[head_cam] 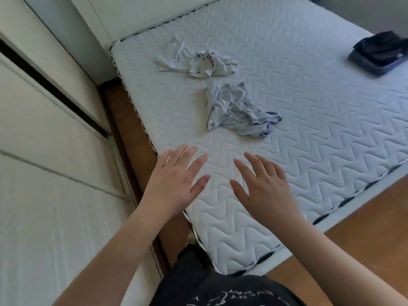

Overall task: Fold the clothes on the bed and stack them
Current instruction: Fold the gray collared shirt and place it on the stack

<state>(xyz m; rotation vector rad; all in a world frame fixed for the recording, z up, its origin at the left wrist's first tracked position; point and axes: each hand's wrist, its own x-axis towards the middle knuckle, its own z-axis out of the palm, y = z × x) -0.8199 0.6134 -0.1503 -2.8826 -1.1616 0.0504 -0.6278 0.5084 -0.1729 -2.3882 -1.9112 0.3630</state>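
Both the left hand [176,177] and right hand [262,186] hover with fingers spread, holding nothing, above the mattress [331,129]. The crumpled shirt [238,109] lies just ahead; grabbing one loose fold risks lifting it twisted and dragging it off the edge.

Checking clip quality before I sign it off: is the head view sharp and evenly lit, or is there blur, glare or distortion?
Head view: soft even daylight, no glare; mattress edges bow from the wide lens; both hands slightly soft; the dark pile at the far right is smeared.
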